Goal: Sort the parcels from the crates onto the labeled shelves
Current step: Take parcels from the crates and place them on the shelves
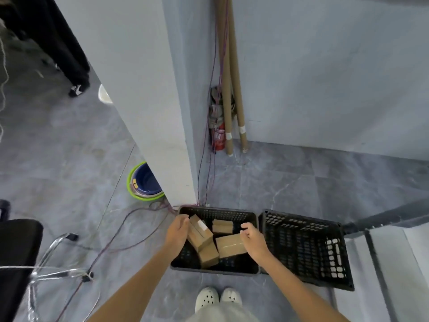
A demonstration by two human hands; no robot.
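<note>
Left hand [177, 231] grips labelled parcel [200, 230], right hand [252, 238] grips plain parcel [229, 247], inside black crate [216, 272].

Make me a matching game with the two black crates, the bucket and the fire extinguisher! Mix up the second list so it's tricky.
Things:
1. left crate
2. right crate
3. bucket
4. fire extinguisher

Clues:
A. red
B. nothing inside
C. brown parcels inside
D. blue with a green rim

Pairs: 1-C, 2-B, 3-D, 4-A
</note>
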